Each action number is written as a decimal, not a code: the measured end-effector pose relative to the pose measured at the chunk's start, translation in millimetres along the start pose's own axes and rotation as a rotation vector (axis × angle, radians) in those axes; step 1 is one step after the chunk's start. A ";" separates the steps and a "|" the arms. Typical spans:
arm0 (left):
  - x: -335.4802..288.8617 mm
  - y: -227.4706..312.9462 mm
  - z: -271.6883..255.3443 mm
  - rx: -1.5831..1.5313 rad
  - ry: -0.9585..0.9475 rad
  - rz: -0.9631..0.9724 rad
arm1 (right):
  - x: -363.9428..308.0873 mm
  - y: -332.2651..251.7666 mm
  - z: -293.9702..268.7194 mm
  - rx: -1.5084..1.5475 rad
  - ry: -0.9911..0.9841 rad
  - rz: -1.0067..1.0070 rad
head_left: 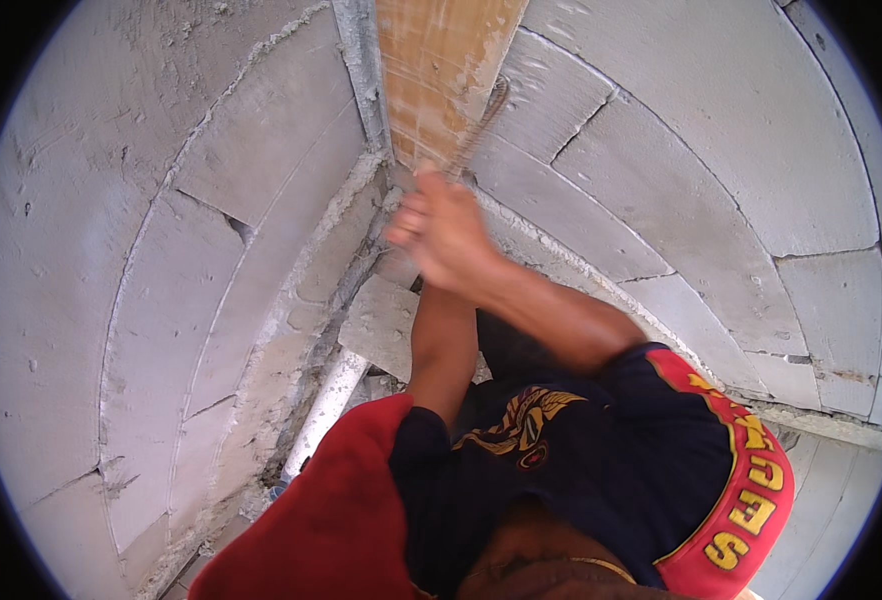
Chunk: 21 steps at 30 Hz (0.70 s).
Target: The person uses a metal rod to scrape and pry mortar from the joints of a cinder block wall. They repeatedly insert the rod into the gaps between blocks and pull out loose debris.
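Hands (443, 228) overlap, blurred, near the brown panel (441, 70) (left mostly hidden); their grip I cannot tell.

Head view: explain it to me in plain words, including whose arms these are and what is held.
These are a person's own bare arms, filmed by a camera on their head, looking down. Its fisheye lens bends straight edges, so the grey block walls look curved. Between them, at the top, is an orange-brown board; a white pipe lies left of the left forearm. The blurred right hand is near the board's lower end, with the left forearm reaching toward it. Blur hides whatever is held.
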<state>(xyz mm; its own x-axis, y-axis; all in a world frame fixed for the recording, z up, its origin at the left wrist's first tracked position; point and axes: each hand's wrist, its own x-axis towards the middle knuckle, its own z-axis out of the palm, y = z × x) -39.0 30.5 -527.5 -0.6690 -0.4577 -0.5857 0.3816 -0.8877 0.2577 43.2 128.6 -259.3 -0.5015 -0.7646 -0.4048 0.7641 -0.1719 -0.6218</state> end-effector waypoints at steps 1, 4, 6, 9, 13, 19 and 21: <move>20.8 3.4 -14.6 -0.066 0.034 -0.094 | -7.8 -5.5 -9.7 -0.057 -0.027 0.062; 31.8 -11.7 -27.0 -0.189 0.177 -0.283 | -37.1 -24.6 -14.9 -0.057 0.060 0.163; 27.1 -17.5 -12.2 -0.149 0.221 -0.268 | -35.2 -29.0 -17.6 -0.016 0.083 0.152; 40.1 -3.8 -10.0 -0.150 0.155 -0.270 | -24.1 -24.6 -14.5 0.007 -0.009 0.175; -21.9 1.8 -5.5 0.003 -0.134 -0.480 | -17.9 -20.8 -16.7 -0.001 0.027 0.129; -88.7 40.7 48.9 -0.039 -0.225 -0.493 | -10.6 -2.3 -1.3 0.102 0.084 0.066; -90.6 47.6 67.2 -0.118 -0.197 -0.435 | -12.7 -0.7 6.0 0.086 0.082 0.087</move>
<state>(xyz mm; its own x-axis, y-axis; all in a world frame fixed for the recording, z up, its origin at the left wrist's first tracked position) -3.1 26.3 -410.6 -0.8861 -0.0567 -0.4601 0.1018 -0.9921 -0.0737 51.4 134.7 -249.7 -0.4607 -0.7261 -0.5104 0.8364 -0.1627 -0.5235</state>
